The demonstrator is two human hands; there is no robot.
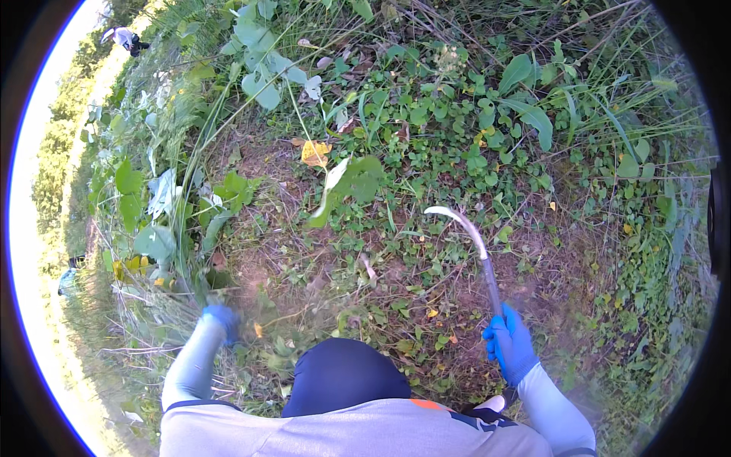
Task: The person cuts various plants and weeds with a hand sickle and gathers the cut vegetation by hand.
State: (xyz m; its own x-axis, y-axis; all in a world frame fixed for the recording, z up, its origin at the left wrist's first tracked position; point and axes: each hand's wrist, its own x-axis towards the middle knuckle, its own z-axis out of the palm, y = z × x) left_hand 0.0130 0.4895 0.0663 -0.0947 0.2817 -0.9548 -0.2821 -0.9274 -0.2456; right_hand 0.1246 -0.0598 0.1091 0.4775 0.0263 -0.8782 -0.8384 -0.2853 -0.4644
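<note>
In a blue glove, my right hand (510, 344) is closed around the handle of a sickle (490, 274), low at the right. Its curved metal blade (465, 224) points up and to the left over the low plants. My left hand (221, 321), gloved in blue too, is blurred at the lower left. It is at the lower end of a bundle of long green stems and leafy vines (181, 228); the blur hides whether its fingers grip them. A green leaf with a pale underside (357, 181) hangs above the ground between the hands.
Low clover-like plants (451, 131) and cut stalks cover the soil before me. Tall grass (622, 97) grows at the upper right. My bent knee (348, 377) is at the bottom centre. A person (127, 40) is far off at the upper left.
</note>
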